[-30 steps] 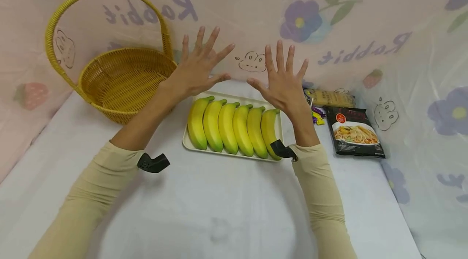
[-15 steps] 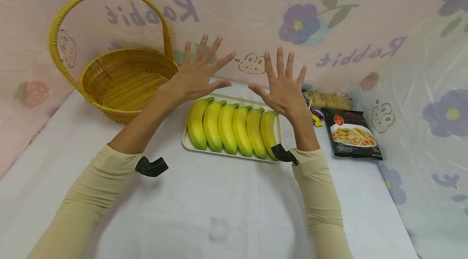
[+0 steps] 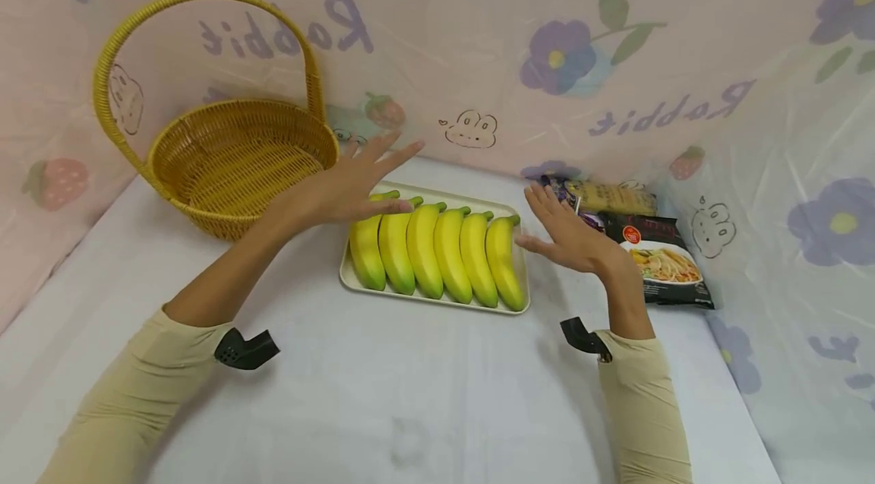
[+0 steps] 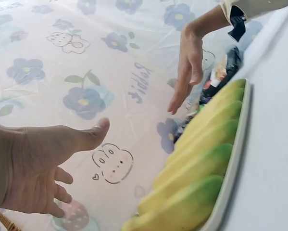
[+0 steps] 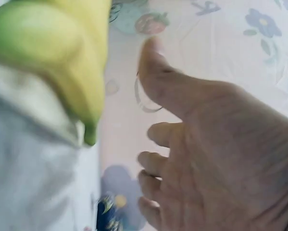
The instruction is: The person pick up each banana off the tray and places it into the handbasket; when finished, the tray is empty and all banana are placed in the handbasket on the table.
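Observation:
A pale tray (image 3: 478, 203) in the head view holds several yellow bananas (image 3: 424, 248) with green tips, lined up side by side. My left hand (image 3: 342, 188) hovers at the tray's left, its thumb overlapping the two leftmost bananas in this view. Its fingers are spread and hold nothing, as the left wrist view of the left hand (image 4: 38, 168) also shows. Beside the tray's right end is my right hand (image 3: 570, 233), palm turned inward, thumb toward the rightmost banana. The right wrist view shows the right hand (image 5: 196, 154) with nothing in it and a banana (image 5: 81, 72) close by.
A yellow wicker basket (image 3: 212, 226) with a tall handle stands at the left back. Behind my right hand lie a black noodle packet (image 3: 670, 264) and a yellowish packet (image 3: 615, 197). A patterned curtain (image 3: 444, 51) encloses the back and right of the white table (image 3: 328, 393).
Both hands have come down from above the tray's far side. The left shifted slightly left; the right swung to the right and turned inward. Bananas and basket stay put.

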`<state>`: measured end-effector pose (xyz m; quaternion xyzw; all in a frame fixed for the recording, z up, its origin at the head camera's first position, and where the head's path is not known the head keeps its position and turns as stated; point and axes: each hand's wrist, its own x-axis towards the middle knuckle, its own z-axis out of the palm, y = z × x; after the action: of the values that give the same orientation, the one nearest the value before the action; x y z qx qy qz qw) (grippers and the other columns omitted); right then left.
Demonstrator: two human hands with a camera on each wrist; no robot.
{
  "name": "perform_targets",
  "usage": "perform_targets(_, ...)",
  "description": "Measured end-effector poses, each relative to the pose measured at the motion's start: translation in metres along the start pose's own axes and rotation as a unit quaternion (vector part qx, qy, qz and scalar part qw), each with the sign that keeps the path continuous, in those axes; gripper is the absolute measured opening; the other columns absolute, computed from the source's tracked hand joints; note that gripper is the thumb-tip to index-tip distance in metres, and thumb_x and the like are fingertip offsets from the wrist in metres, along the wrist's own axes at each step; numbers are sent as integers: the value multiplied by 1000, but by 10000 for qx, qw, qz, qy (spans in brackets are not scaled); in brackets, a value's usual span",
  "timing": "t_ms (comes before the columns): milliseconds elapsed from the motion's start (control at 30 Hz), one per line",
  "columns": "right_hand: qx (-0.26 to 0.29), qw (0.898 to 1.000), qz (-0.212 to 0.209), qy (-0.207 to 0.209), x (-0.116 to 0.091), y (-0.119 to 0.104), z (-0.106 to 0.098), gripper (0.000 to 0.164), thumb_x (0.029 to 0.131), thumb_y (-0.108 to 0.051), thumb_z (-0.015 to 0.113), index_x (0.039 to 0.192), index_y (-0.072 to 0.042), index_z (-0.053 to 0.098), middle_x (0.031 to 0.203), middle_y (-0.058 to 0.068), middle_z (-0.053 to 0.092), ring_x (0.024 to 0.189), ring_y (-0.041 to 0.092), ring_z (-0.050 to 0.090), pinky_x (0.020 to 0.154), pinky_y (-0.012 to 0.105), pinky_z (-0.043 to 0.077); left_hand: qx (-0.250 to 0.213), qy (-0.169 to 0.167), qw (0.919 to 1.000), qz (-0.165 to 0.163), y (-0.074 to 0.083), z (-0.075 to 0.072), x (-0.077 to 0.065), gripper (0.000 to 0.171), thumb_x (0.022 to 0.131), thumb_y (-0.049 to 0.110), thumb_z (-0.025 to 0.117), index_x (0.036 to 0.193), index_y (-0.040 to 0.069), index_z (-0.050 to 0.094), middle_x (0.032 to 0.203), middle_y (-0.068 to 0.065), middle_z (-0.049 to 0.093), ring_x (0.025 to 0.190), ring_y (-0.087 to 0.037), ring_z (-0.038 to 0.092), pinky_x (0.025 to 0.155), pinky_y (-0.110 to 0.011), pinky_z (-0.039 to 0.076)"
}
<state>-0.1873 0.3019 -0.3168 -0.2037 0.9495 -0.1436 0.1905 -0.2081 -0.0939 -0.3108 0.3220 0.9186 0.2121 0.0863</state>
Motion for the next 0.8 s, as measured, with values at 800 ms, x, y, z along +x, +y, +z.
perform_targets(800,153,9854,476,-1629,7,29,29,132,83,-49,84,164,7,-4,172,31,-6,161,49,1,129,65,12,40,-1270,9918,-114,-6,11,-9,93,99,57,64,170,27,11,178,-16,0,152,-48,40,116,-64,43)
